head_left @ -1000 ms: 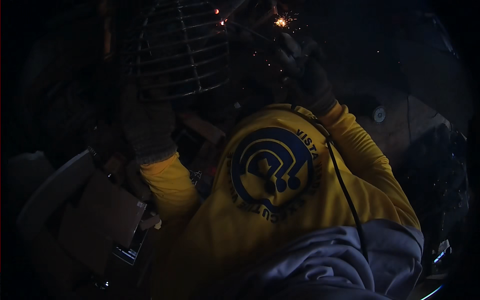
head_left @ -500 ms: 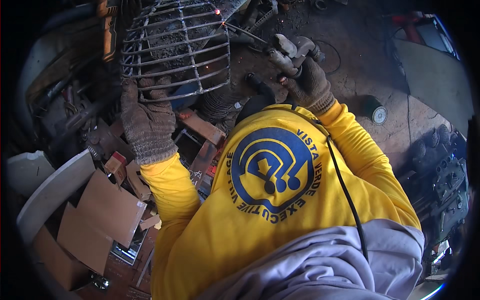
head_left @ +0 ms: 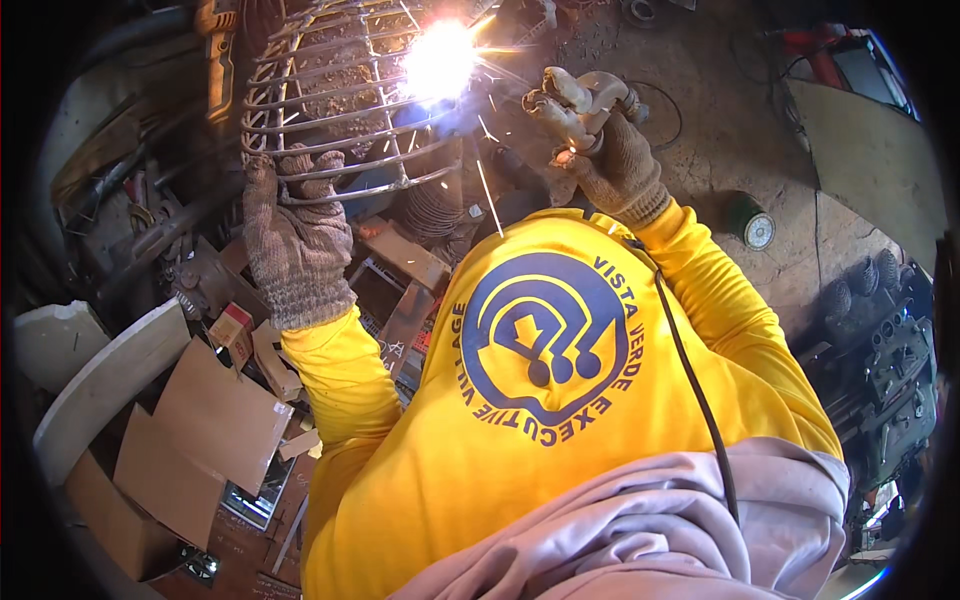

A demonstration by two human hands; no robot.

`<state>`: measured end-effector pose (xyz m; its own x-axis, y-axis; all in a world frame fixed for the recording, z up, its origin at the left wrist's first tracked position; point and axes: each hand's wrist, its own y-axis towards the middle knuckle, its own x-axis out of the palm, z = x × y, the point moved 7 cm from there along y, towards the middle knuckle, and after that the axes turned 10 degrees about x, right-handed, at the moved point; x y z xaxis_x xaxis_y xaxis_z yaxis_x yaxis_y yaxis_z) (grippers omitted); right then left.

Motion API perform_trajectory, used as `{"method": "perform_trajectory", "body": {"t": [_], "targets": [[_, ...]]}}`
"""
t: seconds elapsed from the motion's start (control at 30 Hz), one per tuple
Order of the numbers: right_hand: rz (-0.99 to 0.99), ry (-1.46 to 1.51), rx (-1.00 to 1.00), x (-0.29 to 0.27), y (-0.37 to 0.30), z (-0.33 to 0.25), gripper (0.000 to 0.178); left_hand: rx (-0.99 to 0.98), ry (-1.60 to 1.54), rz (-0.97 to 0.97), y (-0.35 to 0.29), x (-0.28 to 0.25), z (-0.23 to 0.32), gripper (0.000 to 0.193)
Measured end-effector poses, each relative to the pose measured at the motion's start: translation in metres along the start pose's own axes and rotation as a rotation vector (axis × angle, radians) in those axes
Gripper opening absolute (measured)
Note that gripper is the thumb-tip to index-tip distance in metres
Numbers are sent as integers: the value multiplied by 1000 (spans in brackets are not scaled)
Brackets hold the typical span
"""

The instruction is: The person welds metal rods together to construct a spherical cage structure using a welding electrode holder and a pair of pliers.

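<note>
A cage of welded metal rods fills the upper left, its bars curving across. My left hand, in a brown knit glove, is closed on the cage's near left corner, fingers round the bars. My gloved right hand grips a welding electrode holder, with worn pale jaws pointing left toward the cage. A blazing white welding arc burns at the cage's right edge, throwing sparks outward. Its glare hides the joint and most of the electrode.
An orange and black power tool is left of the cage. Opened cardboard and scrap lie at lower left. Coiled wire sits below the cage. A green can stands right of my arm, with a greenish machine beyond.
A small glowing spot at the cage's right edge has become a bright arc with flying sparks, lighting the surroundings. Both hands stay nearly in place.
</note>
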<state>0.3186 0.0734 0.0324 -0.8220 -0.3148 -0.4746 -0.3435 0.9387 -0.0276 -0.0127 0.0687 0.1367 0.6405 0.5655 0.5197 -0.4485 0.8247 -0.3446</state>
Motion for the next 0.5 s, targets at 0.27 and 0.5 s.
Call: {"method": "perform_trajectory", "body": {"t": [0.27,0.5], "targets": [[-171,-157,80,8,5,-2,46,-103,142,-29,6,-25,5,22],[133,-202,-233,-3,1,-25,39,76,174,87,-5,-12,6,25]]}}
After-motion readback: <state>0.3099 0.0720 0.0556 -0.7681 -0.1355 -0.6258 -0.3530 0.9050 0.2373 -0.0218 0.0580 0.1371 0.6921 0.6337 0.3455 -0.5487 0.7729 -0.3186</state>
